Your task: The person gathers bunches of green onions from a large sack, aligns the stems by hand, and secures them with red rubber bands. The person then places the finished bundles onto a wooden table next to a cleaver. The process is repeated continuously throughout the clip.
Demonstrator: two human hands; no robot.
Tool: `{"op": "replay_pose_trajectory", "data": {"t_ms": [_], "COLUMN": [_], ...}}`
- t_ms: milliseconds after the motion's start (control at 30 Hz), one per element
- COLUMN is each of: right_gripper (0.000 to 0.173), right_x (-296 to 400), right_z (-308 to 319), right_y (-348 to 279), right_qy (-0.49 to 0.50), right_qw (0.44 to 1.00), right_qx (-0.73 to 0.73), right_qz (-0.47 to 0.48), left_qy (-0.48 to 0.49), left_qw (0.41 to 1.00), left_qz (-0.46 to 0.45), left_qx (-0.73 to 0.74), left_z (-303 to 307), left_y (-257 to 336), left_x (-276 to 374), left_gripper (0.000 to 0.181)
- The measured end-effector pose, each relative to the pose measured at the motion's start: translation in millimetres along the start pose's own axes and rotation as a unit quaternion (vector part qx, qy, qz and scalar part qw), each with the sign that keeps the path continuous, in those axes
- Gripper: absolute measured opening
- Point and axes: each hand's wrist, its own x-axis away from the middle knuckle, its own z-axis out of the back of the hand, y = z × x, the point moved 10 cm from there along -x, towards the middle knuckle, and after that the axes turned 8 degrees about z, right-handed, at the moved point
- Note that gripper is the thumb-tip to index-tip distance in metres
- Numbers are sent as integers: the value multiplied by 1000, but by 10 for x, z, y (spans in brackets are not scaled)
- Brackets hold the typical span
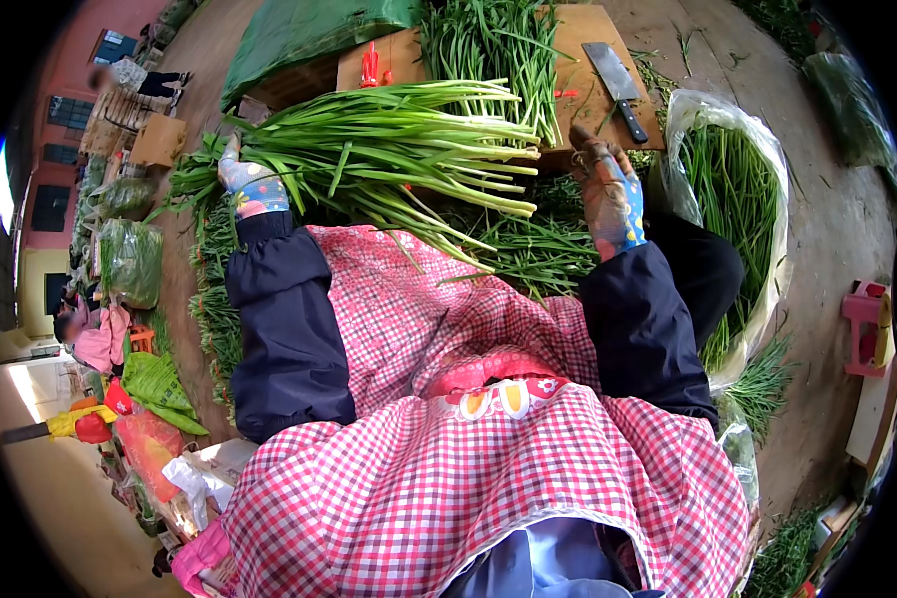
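Observation:
My left hand, in a flowered glove, grips the leafy end of a large loose bunch of green stalks that look like garlic chives. Their pale ends point right, above my checked apron. On the other side, my right hand, in a soiled flowered glove, is raised apart from the stalk ends, with no object visible in it. Beyond it a cleaver with a black handle lies on a wooden board. A second pile of chives rests on that board.
Red ties lie at the board's left. To my right stands a clear plastic bag full of greens. Tied bunches line the floor at left. A pink stool is far right; other people are at far left.

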Motion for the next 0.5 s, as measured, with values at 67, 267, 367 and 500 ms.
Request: {"op": "replay_pose_trajectory", "data": {"t_ms": [67,267,367,500], "right_gripper": [29,36,31,20], "right_x": [9,248,156,-57], "right_z": [-103,-835,-756,-227], "right_y": [-50,-106,25,-20], "right_qy": [-78,-245,-232,25], "right_qw": [994,953,952,996], "right_qx": [70,173,183,-63], "right_qz": [18,35,81,60], "left_qy": [50,-30,7,-4], "left_qw": [999,999,1000,997], "left_qz": [-17,8,-14,58], "left_qx": [-10,8,-1,-51], "left_z": [8,70,-223,-271], "left_y": [4,18,-129,-165], "left_x": [58,-144,201,211], "left_gripper": [25,23,25,28]}}
